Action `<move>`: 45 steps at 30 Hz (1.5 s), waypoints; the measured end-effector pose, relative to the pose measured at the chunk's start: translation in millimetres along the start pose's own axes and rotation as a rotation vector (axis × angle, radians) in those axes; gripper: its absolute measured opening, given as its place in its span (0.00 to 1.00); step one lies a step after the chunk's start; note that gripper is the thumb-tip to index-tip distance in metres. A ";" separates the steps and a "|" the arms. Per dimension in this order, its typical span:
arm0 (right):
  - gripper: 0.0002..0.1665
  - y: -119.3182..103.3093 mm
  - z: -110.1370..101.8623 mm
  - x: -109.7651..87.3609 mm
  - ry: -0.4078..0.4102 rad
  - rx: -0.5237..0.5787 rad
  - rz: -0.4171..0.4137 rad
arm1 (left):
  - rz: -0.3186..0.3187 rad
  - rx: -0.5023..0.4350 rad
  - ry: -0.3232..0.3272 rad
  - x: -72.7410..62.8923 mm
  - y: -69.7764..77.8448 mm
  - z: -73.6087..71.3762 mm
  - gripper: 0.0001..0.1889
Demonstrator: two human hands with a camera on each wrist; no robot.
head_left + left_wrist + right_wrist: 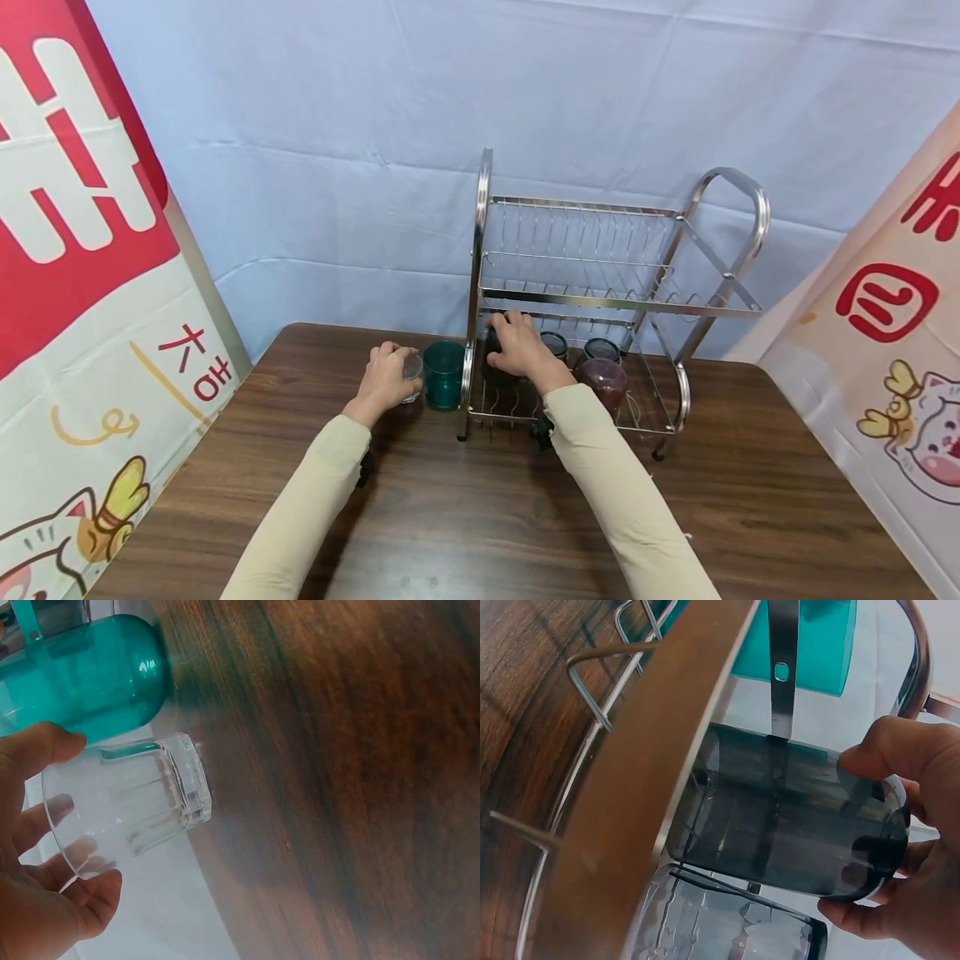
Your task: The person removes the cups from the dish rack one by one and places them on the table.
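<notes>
My left hand (385,377) grips a clear drinking glass (150,795) around its rim, thumb on one side and fingers on the other. The glass is upright, its thick base at or just above the tabletop; I cannot tell if it touches. Right beside it stands a teal cup (444,377), just left of the metal dish rack (585,297). On the rack's lower tier, my right hand (517,343) holds a dark grey glass (780,817) by its rounded closed end, mouth facing down. A ribbed clear glass (727,919) with a dark edge sits close alongside it.
A reddish-purple glass (603,382) and a dark-edged glass (600,350) stand farther right on the lower tier. The upper tier has wire slots. Its metal front bar (645,765) crosses close to the right hand's work. A wooden table (450,517) lies underneath, with cloth behind.
</notes>
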State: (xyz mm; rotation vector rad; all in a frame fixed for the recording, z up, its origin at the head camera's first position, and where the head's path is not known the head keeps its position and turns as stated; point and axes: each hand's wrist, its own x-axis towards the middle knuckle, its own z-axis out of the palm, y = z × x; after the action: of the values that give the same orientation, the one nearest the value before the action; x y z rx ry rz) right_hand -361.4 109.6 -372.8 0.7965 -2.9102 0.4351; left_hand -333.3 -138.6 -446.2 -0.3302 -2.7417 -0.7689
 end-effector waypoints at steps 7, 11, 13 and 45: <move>0.29 -1.0 -0.4 0.6 -0.004 -0.006 -0.027 | 0.005 0.017 -0.003 -1.6 -1.6 -1.5 0.26; 0.29 -3.7 -5.8 -0.6 -0.013 0.016 -0.022 | -0.001 0.007 -0.018 -2.8 -0.2 -7.4 0.27; 0.29 -4.9 -9.3 -2.0 -0.008 0.037 -0.011 | -0.003 0.007 -0.024 -3.1 1.4 -11.1 0.28; 0.30 -31.1 -31.9 -52.2 0.101 0.039 -0.029 | 0.024 0.134 -0.047 -45.3 27.9 -39.1 0.25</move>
State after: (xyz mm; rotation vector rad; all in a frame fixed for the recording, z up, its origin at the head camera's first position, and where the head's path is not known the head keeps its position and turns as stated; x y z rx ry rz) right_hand -300.2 118.7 -343.2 0.7964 -2.8017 0.5154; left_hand -275.0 -142.8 -415.4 -0.3557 -2.8103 -0.5746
